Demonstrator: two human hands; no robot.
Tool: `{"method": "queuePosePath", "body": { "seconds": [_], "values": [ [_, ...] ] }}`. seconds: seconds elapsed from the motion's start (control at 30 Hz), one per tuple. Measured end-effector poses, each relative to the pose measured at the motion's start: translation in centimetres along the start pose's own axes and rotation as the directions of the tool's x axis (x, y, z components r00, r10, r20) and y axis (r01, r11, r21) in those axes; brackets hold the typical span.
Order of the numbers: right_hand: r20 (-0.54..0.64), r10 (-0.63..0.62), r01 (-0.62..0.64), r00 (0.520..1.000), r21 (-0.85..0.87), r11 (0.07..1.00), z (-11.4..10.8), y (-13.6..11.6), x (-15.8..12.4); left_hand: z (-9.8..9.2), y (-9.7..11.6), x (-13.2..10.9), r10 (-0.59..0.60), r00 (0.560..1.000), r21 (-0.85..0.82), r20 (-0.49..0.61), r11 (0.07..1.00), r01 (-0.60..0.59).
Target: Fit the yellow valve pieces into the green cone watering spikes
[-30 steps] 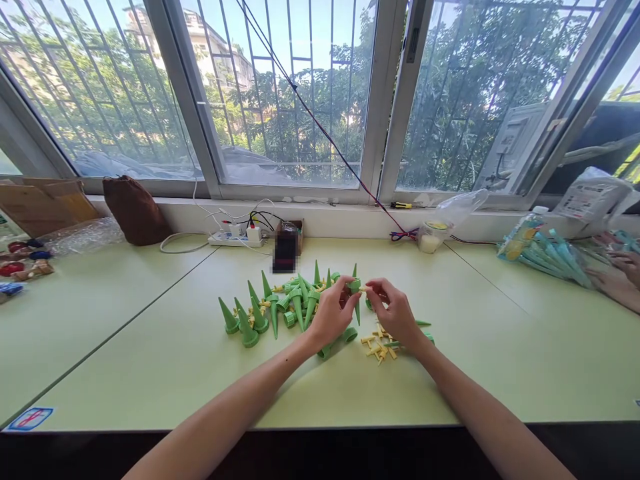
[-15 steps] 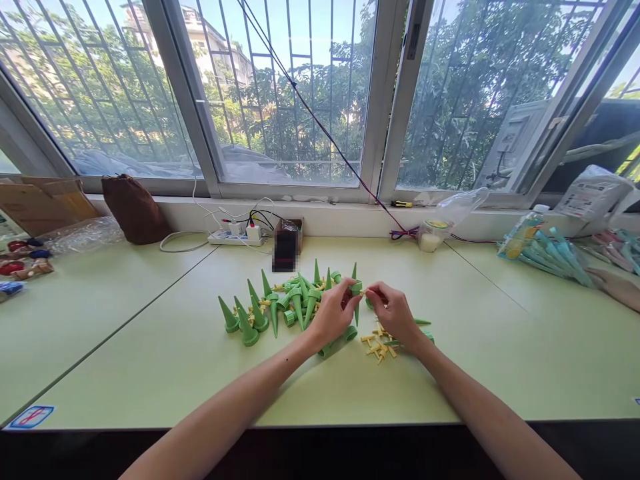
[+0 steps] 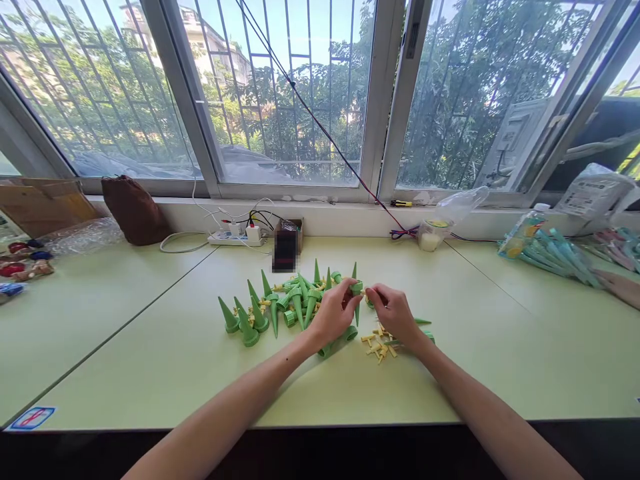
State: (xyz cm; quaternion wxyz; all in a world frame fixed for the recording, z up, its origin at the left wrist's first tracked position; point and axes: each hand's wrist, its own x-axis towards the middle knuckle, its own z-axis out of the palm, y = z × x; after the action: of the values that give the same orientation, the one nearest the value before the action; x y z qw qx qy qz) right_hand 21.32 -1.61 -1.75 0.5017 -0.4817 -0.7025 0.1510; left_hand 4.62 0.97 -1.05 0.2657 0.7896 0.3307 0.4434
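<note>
My left hand [image 3: 336, 308] is closed around a green plastic plant-watering spike [image 3: 357, 288], its ribbed collar between thumb and fingers. Close beside it, my right hand [image 3: 394, 310] pinches at the collar's side, where a small yellow valve piece [image 3: 365, 292] partly shows. Fingertips hide most of that piece. To the left lies a pile of green spikes [image 3: 297, 305], some upright on their caps, with yellow pieces among them. Loose yellow T-shaped pieces [image 3: 381, 347] are below my right hand. Green caps [image 3: 351, 333] lie beneath my left hand.
Behind the pile are a small box with a dark front [image 3: 286, 250] and a power strip [image 3: 235, 237]. A brown bag [image 3: 134, 212] stands at the back left. On the right are a jar [image 3: 433, 236], a bottle [image 3: 523, 233] and blue-green strips [image 3: 557, 257]. Another person's hand [image 3: 620, 287] shows at the right edge.
My right hand has shifted very slightly right, its fingertips a little away from the spike's collar. My left hand and the spike stay in place.
</note>
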Motion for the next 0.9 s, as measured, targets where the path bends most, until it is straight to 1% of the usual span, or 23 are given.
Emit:
{"method": "queuePosePath", "body": {
  "seconds": [0.13,0.3,0.53,0.73,0.9],
  "values": [
    [0.018,0.017,-0.018,1.0,0.017,1.0,0.0,-0.5,0.1,-0.1,0.2,0.1,-0.025,1.0,-0.001,-0.003,1.0,0.025],
    [0.02,0.002,-0.003,1.0,0.076,0.997,-0.4,-1.2,0.2,-0.2,0.4,0.1,-0.064,0.998,-0.019,-0.008,0.998,0.064],
    [0.019,0.028,-0.031,0.999,0.157,0.987,-0.2,-0.6,0.1,0.0,0.1,0.1,-0.057,0.998,-0.044,-0.005,0.997,0.056],
    [0.015,0.048,-0.049,0.999,0.108,0.993,0.1,0.1,0.1,0.0,-0.3,-0.1,-0.016,1.0,-0.005,0.003,1.0,0.016],
    [-0.003,0.079,-0.079,0.997,0.046,0.996,0.1,0.2,0.1,0.0,-0.1,-0.1,0.008,1.0,0.004,0.012,1.0,-0.008]
  ]
}}
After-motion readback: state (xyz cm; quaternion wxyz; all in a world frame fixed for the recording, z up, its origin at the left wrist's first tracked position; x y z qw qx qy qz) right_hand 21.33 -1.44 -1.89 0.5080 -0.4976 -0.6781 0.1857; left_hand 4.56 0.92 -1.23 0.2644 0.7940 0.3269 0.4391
